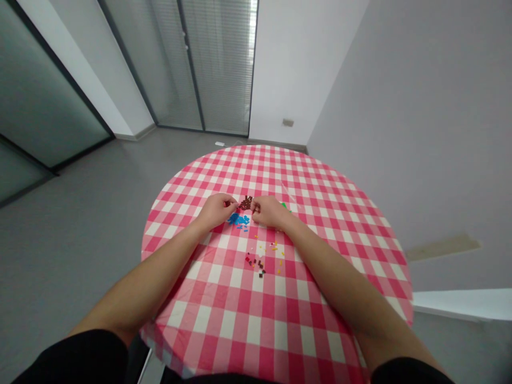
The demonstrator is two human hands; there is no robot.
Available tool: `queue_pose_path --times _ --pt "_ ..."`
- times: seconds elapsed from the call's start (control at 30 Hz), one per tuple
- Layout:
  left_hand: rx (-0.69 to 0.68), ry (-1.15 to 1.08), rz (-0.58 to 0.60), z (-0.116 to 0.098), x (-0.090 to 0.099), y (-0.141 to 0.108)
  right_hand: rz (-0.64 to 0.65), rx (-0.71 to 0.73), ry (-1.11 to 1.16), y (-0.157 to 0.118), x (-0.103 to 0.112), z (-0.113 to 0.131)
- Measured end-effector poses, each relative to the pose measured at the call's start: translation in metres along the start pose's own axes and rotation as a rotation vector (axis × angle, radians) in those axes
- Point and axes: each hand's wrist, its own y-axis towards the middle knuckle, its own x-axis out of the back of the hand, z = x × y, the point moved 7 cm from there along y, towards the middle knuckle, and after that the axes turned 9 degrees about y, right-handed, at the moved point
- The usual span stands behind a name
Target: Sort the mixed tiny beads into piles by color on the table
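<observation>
Small brown building-brick pieces (245, 203) lie in a pile between my two hands on the checked tablecloth. My left hand (217, 210) is at the pile's left side, thumb and fingers pinched together. Whatever may be in that pinch is too small to make out. On the right side of the pile, my right hand (270, 211) has its fingers curled in, and their contents are hidden. A heap of blue pieces (239, 219) sits just in front of the brown ones, close to my left fingertips. Green pieces (284, 205) show partly behind my right hand.
Nearer to me lie scattered dark brown pieces (260, 264), yellow pieces (281, 262) and a few red pieces (247, 259). They rest on a round table with a red-and-white checked cloth (256, 325). Beyond it are a white wall (308, 64) and glass panels (222, 69).
</observation>
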Motion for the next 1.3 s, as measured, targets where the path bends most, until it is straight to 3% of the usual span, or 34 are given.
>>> queue_pose_path --times 0.23,0.53,1.0,1.17,1.3 --pt "0.006 -0.002 0.005 -0.002 0.003 -0.001 0.018 0.017 -0.041 0.006 -0.002 -0.008" --pt "0.019 -0.018 0.014 -0.002 0.001 -0.002 -0.067 -0.015 -0.063 0.001 0.011 -0.016" --pt "-0.034 -0.015 0.016 -0.008 0.003 -0.005 -0.025 0.017 -0.301 -0.005 0.006 -0.008" --pt "-0.203 -0.082 0.123 -0.021 -0.002 -0.011 -0.044 0.069 -0.216 -0.019 0.017 0.005" --pt "-0.46 -0.134 0.341 -0.045 -0.011 -0.025 0.169 0.103 -0.134 -0.049 0.009 0.024"
